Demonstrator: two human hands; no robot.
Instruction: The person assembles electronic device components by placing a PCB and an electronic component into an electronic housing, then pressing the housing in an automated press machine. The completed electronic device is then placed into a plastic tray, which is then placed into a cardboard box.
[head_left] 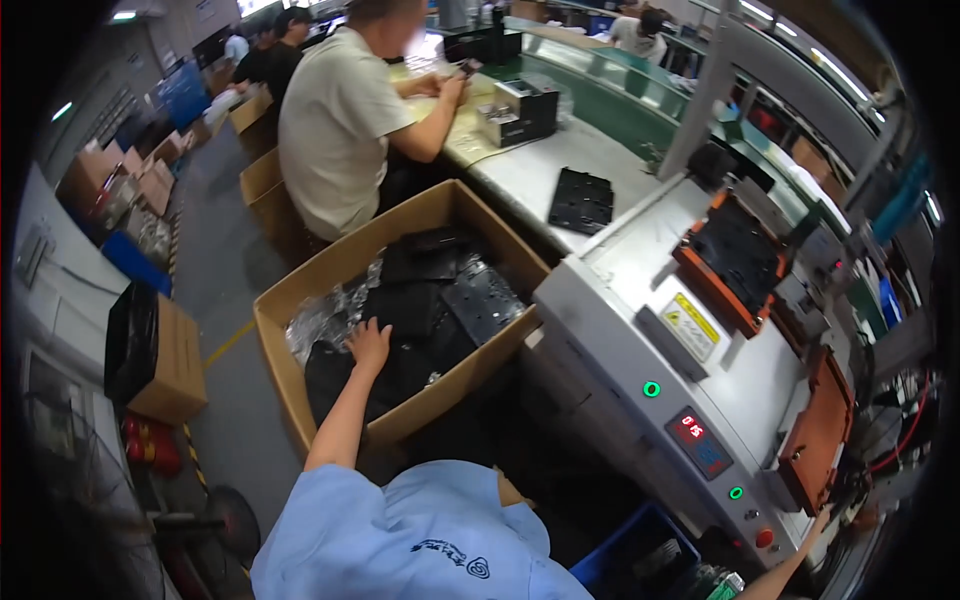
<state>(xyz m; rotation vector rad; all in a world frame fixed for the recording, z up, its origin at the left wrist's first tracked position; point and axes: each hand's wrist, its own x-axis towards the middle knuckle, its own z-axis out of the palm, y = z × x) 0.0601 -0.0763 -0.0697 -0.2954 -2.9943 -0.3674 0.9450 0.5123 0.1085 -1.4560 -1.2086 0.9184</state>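
Observation:
My left hand (370, 345) reaches into a large cardboard box (285, 325), fingers spread, over the black plastic parts (405, 310) inside. Whether it touches them I cannot tell. Crumpled clear plastic wrap (320, 325) lies along the box's left side, and a flat black panel (482, 302) leans near its right wall. Far to the right, my right hand (822, 522) is beside the lower end of an orange fixture plate (820, 430) on the white machine; its fingers are too small and partly hidden. A second orange fixture (740, 255) further back holds a black plastic part.
The white machine (600, 320) has lit green buttons, a red button (765, 538) and a display. A loose black panel (581, 200) lies on the bench behind. A co-worker (335, 130) sits beyond the box. A blue bin (640, 550) stands below the machine; a floor fan (235, 530) is at left.

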